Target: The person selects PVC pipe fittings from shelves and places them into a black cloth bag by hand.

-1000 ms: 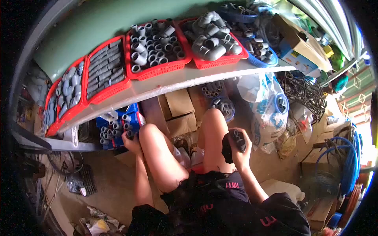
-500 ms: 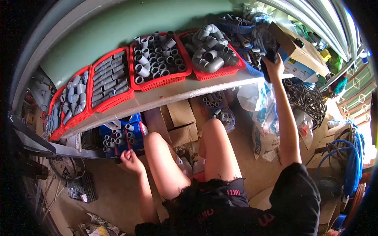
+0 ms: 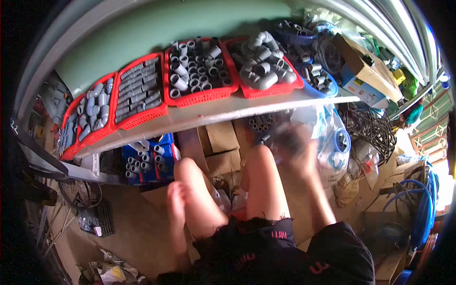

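Note:
My right hand point(image 3: 308, 151), smeared by motion, is in front of the shelf edge above my right knee. It is closed on a dark, blurred object point(image 3: 289, 138) whose kind I cannot make out. Beside my left knee, my left hand point(image 3: 180, 194) is also blurred, and its fingers are not clear; nothing shows in it. On the shelf stand red baskets: one with upright grey pipe fittings point(image 3: 199, 71), one with large grey elbows point(image 3: 268, 80), one with stacked grey couplings point(image 3: 138, 89), and one with small grey elbows point(image 3: 95, 114).
A blue basket of fittings point(image 3: 327, 92) and a cardboard box point(image 3: 375, 71) occupy the shelf's right end. Below are a blue box of fittings point(image 3: 137, 176), a brown carton point(image 3: 221, 137) and white plastic bags point(image 3: 327, 137). Coiled blue hose point(image 3: 430, 199) hangs at right.
My right hand has come down and left from the shelf's right end, bringing the dark object. My left hand has moved right and slightly down, to my left knee. The view has shifted slightly.

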Demonstrator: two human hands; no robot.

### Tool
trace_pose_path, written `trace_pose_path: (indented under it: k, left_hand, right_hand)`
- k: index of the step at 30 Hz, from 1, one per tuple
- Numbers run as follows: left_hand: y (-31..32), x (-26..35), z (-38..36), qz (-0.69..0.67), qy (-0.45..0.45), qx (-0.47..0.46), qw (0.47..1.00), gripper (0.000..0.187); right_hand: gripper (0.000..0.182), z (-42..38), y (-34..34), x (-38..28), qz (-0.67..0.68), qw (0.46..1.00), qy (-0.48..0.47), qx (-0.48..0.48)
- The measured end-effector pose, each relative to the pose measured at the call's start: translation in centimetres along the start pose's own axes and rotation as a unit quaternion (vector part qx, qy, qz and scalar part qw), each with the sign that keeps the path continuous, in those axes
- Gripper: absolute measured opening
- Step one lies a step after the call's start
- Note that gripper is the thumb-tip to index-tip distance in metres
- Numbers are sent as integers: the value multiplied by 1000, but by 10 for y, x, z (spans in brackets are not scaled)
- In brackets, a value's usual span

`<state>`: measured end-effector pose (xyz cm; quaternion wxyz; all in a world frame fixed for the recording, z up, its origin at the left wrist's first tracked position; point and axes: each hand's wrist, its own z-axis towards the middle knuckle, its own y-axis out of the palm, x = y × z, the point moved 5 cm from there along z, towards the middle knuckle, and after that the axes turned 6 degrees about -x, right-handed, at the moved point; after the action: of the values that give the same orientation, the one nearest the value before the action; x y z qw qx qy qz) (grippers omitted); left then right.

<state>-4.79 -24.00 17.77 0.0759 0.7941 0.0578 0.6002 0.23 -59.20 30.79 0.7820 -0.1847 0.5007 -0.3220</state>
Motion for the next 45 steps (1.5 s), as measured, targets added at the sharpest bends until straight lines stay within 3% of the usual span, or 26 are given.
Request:
trace_pose_path:
  k: [1,3,5,7,8,11,13,14,15,17,19,23,24,25,27,28,29,31,34,35,36,37,38,41,43,45]
  left_hand:
    - [38,4,2,-38,-10,-124,991,45]
    - [96,7,-3,-116,-94,-237,960,44]
    - [131,5,-18,-153,-197,-215,944,47]
    - [147,16,-28,-117,-186,-232,948,50]
    - [152,15,-36,-156,-217,-229,936,57]
    - [151,21,-42,-324,-180,-210,905,65]
    - [150,27,-47,-341,-134,-232,901,66]
    - [150,31,-48,-348,-110,-242,899,67]
    - [150,38,-50,-353,-87,-253,897,67]
    - [157,50,-65,-268,-45,-160,949,64]
    - [152,47,-71,-60,104,-196,973,65]
    - [145,43,-75,85,68,-185,977,64]
    - [143,42,-72,159,167,-186,955,54]
    - [142,37,-74,113,125,-225,960,49]
    - [142,30,-80,17,45,-301,952,41]
    - [142,29,-81,-38,40,-270,961,27]
    - [138,24,-80,-106,12,-266,958,25]
    - [126,13,-75,-244,-40,-252,936,22]
    - [125,11,-63,-353,-17,-211,911,27]
    - [126,3,-59,-361,8,-198,911,34]
    - [132,8,-63,-326,-17,-167,930,33]
    - [137,14,-69,-289,-44,-136,947,32]
    - [136,8,-75,-223,-55,-103,968,33]
    - [134,13,-66,-191,33,-164,967,27]
    - [135,22,-64,-79,64,-129,986,23]
    - [127,12,-58,33,61,-148,987,23]
  right_hand:
    - [33,-22,22,-41,74,993,-34,-83]
    - [40,-62,59,-69,136,970,-31,-198]
    - [38,-75,66,-78,116,974,11,-195]
    - [37,-71,56,-87,158,964,54,-208]
    - [34,-68,45,-98,157,968,27,-193]
    - [33,-65,17,-90,157,982,85,-56]
    - [28,-61,10,-80,266,958,80,71]
    - [35,-56,8,-90,268,963,0,37]
    - [38,-55,11,-103,218,975,-11,-38]
    - [44,-63,39,-127,74,976,-93,-185]
    - [48,-83,63,-106,162,976,-58,-137]
    - [47,-85,65,-97,155,976,-24,-153]
    - [45,-80,59,-94,144,984,18,-107]
    - [42,-72,52,-89,129,988,60,-60]
    - [33,-55,39,-71,75,996,15,38]
    - [22,-49,40,-50,115,991,58,28]
    - [14,-46,35,-42,171,976,125,46]
    - [14,-48,20,-54,216,970,87,74]
    - [21,-66,30,-84,321,943,73,-45]
    - [30,-73,36,-95,218,971,-1,-94]
    - [36,-74,44,-119,186,970,-65,-144]
    - [39,-84,58,-127,180,962,-57,-195]
    - [40,-94,67,-119,173,967,-64,-176]
    - [42,-97,77,-103,182,967,-61,-165]
    - [46,-93,75,-94,237,958,-7,-163]
    - [46,-88,67,-93,202,968,69,-133]
